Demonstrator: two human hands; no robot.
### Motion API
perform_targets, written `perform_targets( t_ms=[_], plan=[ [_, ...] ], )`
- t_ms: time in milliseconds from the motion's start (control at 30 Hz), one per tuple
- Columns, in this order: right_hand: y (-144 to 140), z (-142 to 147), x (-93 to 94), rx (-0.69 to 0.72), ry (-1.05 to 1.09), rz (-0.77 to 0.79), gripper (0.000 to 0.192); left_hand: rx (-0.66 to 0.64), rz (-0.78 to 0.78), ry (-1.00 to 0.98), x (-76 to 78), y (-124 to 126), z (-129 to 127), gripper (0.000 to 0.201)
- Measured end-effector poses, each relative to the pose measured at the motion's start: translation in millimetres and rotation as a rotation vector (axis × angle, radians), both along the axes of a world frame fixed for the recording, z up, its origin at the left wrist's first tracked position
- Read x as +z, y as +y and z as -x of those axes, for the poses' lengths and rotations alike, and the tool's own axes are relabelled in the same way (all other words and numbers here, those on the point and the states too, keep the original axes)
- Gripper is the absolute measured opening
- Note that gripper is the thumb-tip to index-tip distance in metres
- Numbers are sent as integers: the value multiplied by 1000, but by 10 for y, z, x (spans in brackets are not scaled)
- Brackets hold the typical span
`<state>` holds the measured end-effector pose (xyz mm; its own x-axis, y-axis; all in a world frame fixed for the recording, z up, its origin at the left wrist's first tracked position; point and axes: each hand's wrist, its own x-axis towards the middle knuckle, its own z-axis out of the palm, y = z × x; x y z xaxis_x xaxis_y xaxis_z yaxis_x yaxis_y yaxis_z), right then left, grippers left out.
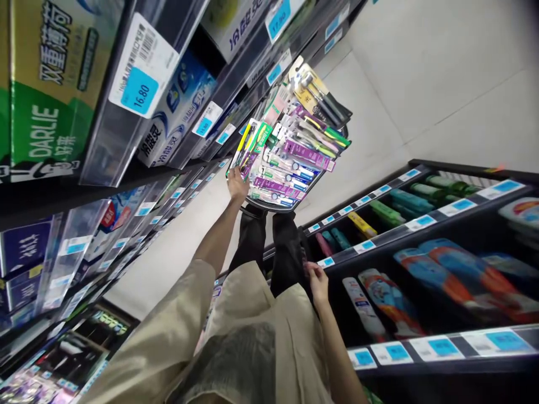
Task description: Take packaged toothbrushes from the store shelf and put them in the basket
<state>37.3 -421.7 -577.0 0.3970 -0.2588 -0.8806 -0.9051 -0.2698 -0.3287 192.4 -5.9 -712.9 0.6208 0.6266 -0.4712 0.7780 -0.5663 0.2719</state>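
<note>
The toothbrush packs (290,151) in the basket (273,205) were purple, green, yellow and white. The price tag (141,70) at near left was white with a blue patch. The Darlie box (42,84) was green and yellow. The sleeve (168,331) was beige, the trousers (269,247) black, the floor (421,84) pale grey.

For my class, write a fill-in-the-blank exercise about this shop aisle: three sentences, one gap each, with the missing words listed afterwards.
1. The left hand touches a pack in a basket full of packaged ______.
2. The price tag on the shelf at upper left reads ______.
3. The right hand is beside the dark shelf while the ______ hand reaches forward to the basket.

Missing words: toothbrushes; 16.80; left
</note>
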Motion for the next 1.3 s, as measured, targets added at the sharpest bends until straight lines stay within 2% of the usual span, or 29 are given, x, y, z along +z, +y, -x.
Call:
perform_targets(
  t_ms=[267, 433, 633, 1067, 1167, 1300],
  plan=[
    [175, -147, 7, -64, -23, -45, 45, 2, -33, -8, 51, 23, -132, 38],
    [180, -68, -29, -74, -16, -48, 45, -8, -18, -25, 25, 75, -155, 32],
    [170, 38, -45, -81, -6, -38, 46, 5, -61, -72, 93, 44, -136, 37],
    [291, 10, -64, -84, 10, -63, 47, 101, -39, -206, 424, -144, 97, 34],
    [309, -10, -49, -85, 1, -66, 49, 122, -31, -256, 579, -271, 251, 30],
    [380, -118, 4, -89, -37, -96, 48, 159, 75, -296, 907, -549, 572, 30]
  ],
)
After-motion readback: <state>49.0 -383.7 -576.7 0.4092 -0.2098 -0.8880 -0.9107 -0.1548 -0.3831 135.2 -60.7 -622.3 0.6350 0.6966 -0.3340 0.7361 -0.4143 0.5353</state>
